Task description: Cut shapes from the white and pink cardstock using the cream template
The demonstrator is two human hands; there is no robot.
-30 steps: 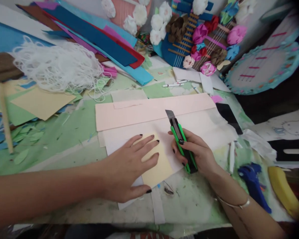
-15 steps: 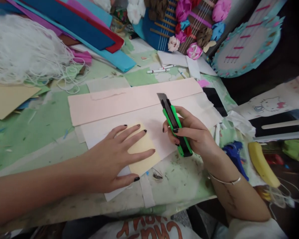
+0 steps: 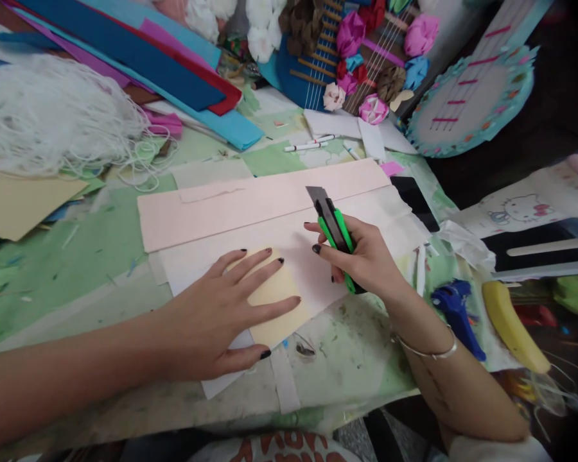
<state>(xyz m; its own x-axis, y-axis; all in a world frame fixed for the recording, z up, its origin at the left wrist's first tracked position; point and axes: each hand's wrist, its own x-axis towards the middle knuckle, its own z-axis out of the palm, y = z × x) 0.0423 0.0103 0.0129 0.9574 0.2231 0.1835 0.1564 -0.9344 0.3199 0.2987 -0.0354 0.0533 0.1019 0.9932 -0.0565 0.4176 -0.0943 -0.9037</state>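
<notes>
step in hand: judged from the pose, a cut is being set up; the left hand (image 3: 216, 321) lies flat with fingers spread, pinning a cream paper square (image 3: 274, 301) onto a white sheet (image 3: 366, 212) on the bench (image 3: 77, 256).
right grip: the right hand (image 3: 366, 260) is closed around a green utility knife (image 3: 334, 231), blade out and pointing away from the body, raised just right of the cream paper square; whether the tip touches the sheet cannot be told.
left grip: open and flat, holding nothing, only pressing down.
next move calls for: likely bringing the blade down to a line beside the cream paper square, with the left fingertips kept clear of its path and the pressure steady so the layers do not slide.
edges: the square's right edge is nearest the knife; its near corner sits close to the bench's front edge; a pink paper strip (image 3: 250, 205) lies just beyond the square, overlapping the white sheet's far side.
open room: bare green bench left of the square; to the right it is crowded, with a blue glue gun (image 3: 455, 308) and a yellow object (image 3: 510, 327) near the right wrist; white string tangle (image 3: 52, 115) and coloured paper sheets (image 3: 164, 70) lie well beyond.
</notes>
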